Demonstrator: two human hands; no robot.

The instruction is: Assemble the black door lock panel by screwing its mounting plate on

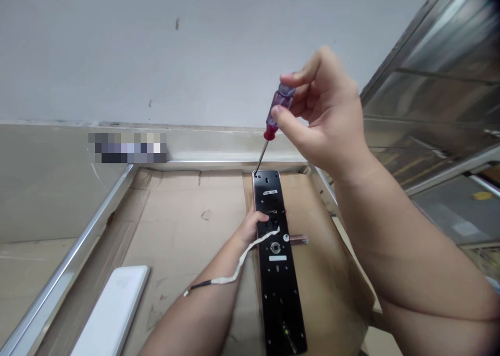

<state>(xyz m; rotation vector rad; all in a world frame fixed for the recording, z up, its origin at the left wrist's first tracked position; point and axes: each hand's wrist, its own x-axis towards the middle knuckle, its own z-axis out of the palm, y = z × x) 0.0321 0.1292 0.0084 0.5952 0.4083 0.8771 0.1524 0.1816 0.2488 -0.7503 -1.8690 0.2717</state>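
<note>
Right hand (324,114) holds a translucent purple-handled screwdriver (279,106) in a narrow fingertip grip, its tip touching a long black lock plate (278,283). Left hand (250,227) grips the plate's side edge.

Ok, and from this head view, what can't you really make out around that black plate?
Screwdriver tip: too small to tell whether it sits in a screw at the plate's top end.
Black plate: lower end cut off by the bottom edge of the view.
Left hand: hides part of the plate's face.
Label: print too small to read.
Patch on the ledge: blurred out.
</note>
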